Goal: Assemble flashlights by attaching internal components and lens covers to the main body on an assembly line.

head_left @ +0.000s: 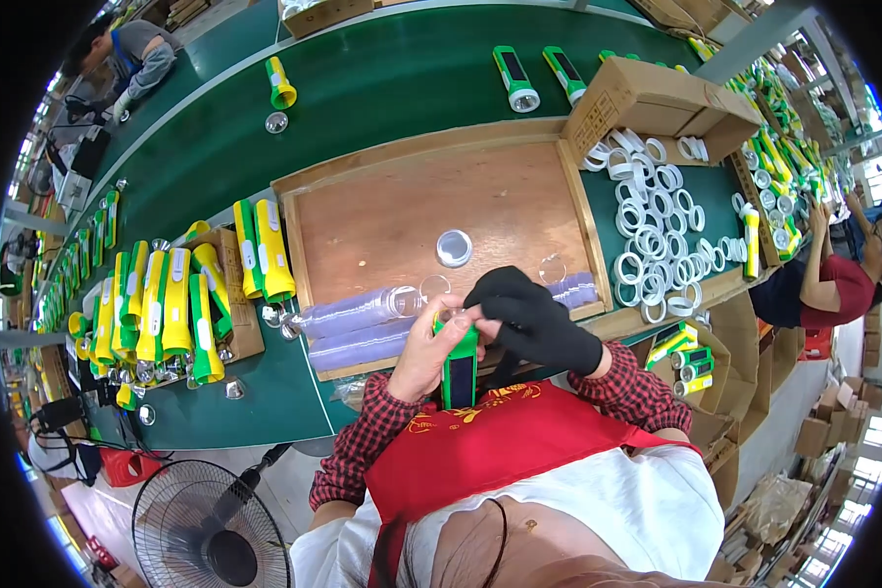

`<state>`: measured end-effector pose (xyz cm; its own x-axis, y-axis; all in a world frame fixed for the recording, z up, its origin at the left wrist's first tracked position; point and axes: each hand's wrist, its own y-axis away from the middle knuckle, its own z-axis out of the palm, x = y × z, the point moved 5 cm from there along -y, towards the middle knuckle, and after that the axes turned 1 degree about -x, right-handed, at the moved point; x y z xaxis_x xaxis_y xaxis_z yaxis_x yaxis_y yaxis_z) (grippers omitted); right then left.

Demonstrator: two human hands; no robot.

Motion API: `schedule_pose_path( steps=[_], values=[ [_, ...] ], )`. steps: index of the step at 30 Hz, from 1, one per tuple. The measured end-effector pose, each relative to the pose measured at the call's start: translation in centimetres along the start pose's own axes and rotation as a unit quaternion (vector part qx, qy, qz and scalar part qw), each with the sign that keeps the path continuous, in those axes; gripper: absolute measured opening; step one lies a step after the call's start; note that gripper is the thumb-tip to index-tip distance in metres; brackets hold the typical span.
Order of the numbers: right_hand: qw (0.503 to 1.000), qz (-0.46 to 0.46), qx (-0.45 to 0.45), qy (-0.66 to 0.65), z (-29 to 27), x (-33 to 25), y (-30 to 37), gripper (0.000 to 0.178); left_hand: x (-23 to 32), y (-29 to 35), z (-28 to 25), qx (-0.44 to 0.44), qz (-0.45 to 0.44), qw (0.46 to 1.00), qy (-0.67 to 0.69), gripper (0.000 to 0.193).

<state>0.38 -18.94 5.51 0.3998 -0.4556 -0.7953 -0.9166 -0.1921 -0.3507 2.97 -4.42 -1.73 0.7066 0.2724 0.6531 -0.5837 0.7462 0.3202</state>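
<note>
Close to my red apron, my left hand (423,351) is bare and wrapped round a green flashlight (460,380) with a dark panel on its side. My right hand (539,318), in a black glove with bare fingertips, closes at the upper end of the same flashlight; the fingers hide that end. Just beyond, long stacks of clear lens discs (358,333) lie along the near edge of a wooden tray (382,216). A loose clear disc (435,287) lies by the stack. Farther in sits a white ring (454,248).
Yellow and green flashlight bodies (176,304) crowd the left, with small reflectors around them. Many white rings (657,225) spill from a cardboard box (647,103) on the right. More flashlights (514,78) stand on the green table. A fan (211,529) is at lower left. Co-workers are at both sides.
</note>
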Motion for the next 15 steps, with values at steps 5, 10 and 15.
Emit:
schedule_pose_path(
  steps=[5, 10, 15],
  values=[
    [0.874, 0.201, 0.171, 0.408, -8.6, 5.4, 6.4, 0.024, 0.1, 0.1, -0.5, 0.017, 0.014, 1.000, -0.019, 0.027],
    [0.731, 0.370, 0.032, 0.572, -11.5, 8.9, 11.1, 0.020, 0.4, 0.6, -0.5, 0.023, 0.016, 0.999, -0.016, 0.030],
    [0.849, 0.190, 0.172, 0.462, -11.7, 8.2, 9.2, 0.027, 0.1, 1.0, -0.2, -0.016, 0.013, 1.000, -0.019, 0.030]
  ],
)
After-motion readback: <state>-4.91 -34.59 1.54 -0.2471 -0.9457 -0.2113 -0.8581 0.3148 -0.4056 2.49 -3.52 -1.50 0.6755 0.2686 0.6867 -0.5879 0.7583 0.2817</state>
